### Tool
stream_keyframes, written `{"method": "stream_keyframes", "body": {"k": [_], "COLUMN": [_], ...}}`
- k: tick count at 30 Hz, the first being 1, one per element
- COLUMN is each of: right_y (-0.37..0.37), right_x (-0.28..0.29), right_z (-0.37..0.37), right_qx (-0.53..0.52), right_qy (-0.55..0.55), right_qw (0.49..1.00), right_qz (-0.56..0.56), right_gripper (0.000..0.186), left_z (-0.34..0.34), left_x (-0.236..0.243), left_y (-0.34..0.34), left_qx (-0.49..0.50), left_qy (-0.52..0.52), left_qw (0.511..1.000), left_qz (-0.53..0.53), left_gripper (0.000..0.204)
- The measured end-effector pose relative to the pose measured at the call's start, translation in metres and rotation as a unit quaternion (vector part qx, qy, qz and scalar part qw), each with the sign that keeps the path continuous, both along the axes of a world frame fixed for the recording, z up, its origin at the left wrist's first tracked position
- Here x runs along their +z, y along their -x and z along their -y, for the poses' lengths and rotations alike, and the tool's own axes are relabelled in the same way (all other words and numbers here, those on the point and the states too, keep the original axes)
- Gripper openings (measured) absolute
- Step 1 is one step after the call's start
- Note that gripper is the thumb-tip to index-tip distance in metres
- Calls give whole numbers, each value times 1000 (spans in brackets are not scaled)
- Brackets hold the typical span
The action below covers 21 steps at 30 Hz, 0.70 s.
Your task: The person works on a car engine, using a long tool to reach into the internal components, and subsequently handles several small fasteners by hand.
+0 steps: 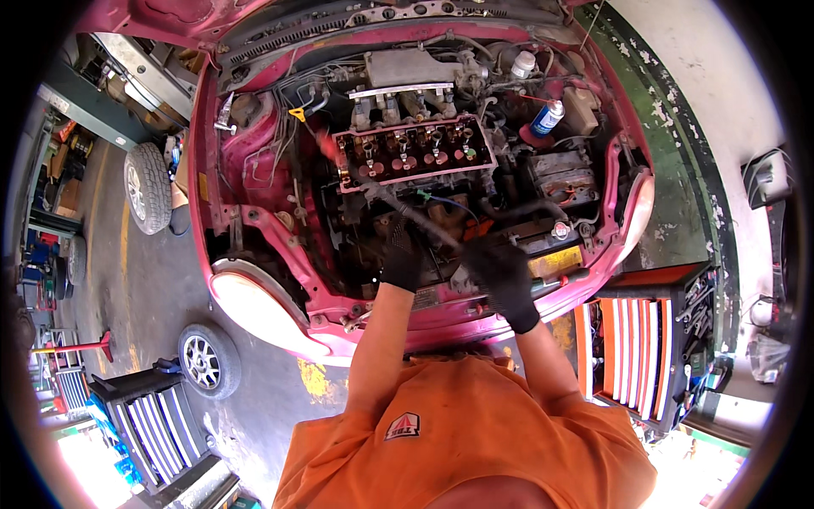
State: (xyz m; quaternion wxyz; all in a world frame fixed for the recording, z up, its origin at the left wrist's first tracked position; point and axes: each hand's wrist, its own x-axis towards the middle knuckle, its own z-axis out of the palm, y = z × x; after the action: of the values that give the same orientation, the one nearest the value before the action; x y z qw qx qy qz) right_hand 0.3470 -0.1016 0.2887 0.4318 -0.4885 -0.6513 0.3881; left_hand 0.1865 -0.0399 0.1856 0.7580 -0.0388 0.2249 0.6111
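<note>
Both hands wear black gloves over the front of an open engine bay. My right hand [502, 276] is closed round the near end of a long dark bar [424, 222]. The bar slants up and left to the near left corner of the engine's cylinder head [409, 155], whose cover is off. A red blur [328, 146] shows beyond the bar's far end; whether it belongs to the bar I cannot make out. My left hand [403, 256] reaches down below the bar, in front of the engine, its fingers dark against dark parts and hard to read.
A blue and white spray can [546, 117] stands right of the engine, behind the battery [564, 176]. The yellow dipstick handle [297, 114] is at the left. Tool chests stand at right [632, 339] and left [157, 424]. Loose wheels [209, 360] are on the left floor.
</note>
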Motion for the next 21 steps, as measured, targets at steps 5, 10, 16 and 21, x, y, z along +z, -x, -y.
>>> {"method": "stream_keyframes", "body": {"k": [5, 10, 16, 21], "right_y": [-21, -7, 32, 68], "right_x": [35, 25, -4, -23], "right_z": [-31, -100, -196, -259], "right_qx": [35, 59, 20, 63], "right_qy": [47, -16, -25, 0], "right_qw": [974, 998, 994, 974], "right_qz": [-217, -17, -101, -218], "right_gripper": [9, 10, 12, 24], "left_z": [-20, -57, -135, -223], "left_x": [-16, -6, 24, -32], "left_y": [33, 74, 131, 168], "left_qx": [-32, 44, -55, -54], "left_qy": [-44, -47, -67, -222], "left_qw": [998, 982, 897, 606], "left_qz": [-28, -177, -433, -762], "left_gripper": [19, 15, 20, 14]}}
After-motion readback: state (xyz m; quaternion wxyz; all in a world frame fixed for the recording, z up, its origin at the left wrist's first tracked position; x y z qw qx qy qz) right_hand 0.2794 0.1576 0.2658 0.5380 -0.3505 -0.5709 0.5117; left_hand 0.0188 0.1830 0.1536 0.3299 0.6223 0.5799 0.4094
